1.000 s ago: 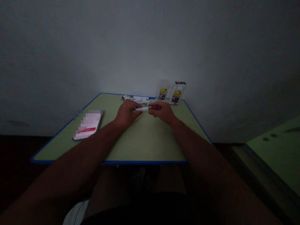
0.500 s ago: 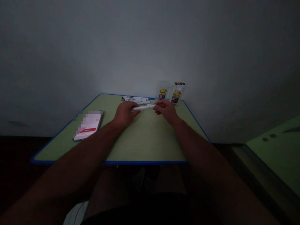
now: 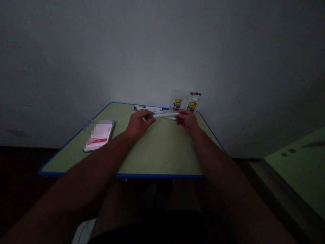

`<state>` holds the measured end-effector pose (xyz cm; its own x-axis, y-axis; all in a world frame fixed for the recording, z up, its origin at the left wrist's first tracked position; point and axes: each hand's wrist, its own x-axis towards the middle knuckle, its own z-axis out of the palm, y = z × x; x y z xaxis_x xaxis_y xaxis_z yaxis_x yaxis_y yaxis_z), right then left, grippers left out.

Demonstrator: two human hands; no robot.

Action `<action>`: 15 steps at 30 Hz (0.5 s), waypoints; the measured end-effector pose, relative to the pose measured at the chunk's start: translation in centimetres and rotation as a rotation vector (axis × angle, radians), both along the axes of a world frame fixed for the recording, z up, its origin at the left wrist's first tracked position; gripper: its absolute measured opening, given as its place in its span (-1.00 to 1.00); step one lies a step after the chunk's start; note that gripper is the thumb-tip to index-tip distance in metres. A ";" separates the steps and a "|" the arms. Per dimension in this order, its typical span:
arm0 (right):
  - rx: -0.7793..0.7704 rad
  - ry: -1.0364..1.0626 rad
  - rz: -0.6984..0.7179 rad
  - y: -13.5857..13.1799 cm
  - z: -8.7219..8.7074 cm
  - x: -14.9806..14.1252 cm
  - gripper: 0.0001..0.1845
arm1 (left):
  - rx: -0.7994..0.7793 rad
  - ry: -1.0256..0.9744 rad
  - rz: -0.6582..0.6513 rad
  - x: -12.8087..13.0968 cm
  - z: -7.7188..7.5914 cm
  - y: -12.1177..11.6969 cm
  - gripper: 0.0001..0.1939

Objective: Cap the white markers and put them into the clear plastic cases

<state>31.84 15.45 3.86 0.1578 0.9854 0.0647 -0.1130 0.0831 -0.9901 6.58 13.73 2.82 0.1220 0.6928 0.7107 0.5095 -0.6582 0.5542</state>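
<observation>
A white marker (image 3: 165, 115) with a green end spans the gap between my two hands, nearly level above the table. My left hand (image 3: 139, 122) pinches it by the green end. At the other end, the fingers of my right hand (image 3: 188, 120) are closed round the marker and hide its tip. Just beneath it a second slim white piece (image 3: 170, 118) shows near my right fingers; whether it is held or lying down I cannot tell. Behind my left hand several white markers (image 3: 149, 109) lie in a loose pile.
A clear case (image 3: 177, 95) with a yellow label stands at the back of the table (image 3: 157, 152). To its right is another clear case (image 3: 192, 101) filled with coloured-capped markers. A phone (image 3: 99, 136) with a lit screen lies at the left. The wall rises directly behind.
Both hands have shifted a little to the right, the right one further, widening the gap. More of the marker shows now, including its green end, and the slim white piece beneath has come into view.
</observation>
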 end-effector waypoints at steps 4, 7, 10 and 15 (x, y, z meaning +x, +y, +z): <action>-0.027 -0.013 0.018 -0.2 0.0 -0.1 -0.86 | 0.029 -0.002 -0.027 0.2 0.0 -0.1 -0.79; -0.032 -0.014 0.013 -0.3 0.0 -0.1 -0.87 | 0.042 0.020 -0.021 0.1 0.0 0.0 -0.79; -0.017 0.002 -0.003 -0.3 0.0 -0.1 -0.90 | 0.003 0.067 0.018 -0.1 0.0 0.1 -0.81; 0.058 0.061 -0.013 -0.3 0.7 0.2 -0.85 | -0.115 0.196 0.085 -0.4 0.3 0.0 -0.74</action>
